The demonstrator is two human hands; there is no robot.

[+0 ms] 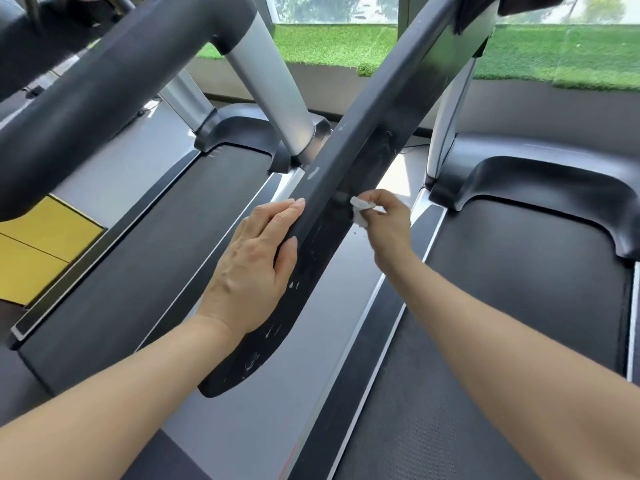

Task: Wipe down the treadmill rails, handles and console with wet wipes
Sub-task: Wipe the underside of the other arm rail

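A long black handrail point(360, 140) of the treadmill runs diagonally from the upper right down to the lower middle, its surface scuffed with white marks. My left hand point(252, 265) lies flat against the rail's left side with straight fingers. My right hand point(384, 223) pinches a small crumpled white wet wipe point(361, 209) and holds it against the rail's right side, about halfway along.
Below the rail are the left treadmill's belt point(145, 258) and a second treadmill's belt point(512, 306), with grey side rails point(311, 323) between them. A thick black handle point(114, 84) and silver uprights point(273, 88) stand at left. Green turf point(554, 53) lines the window.
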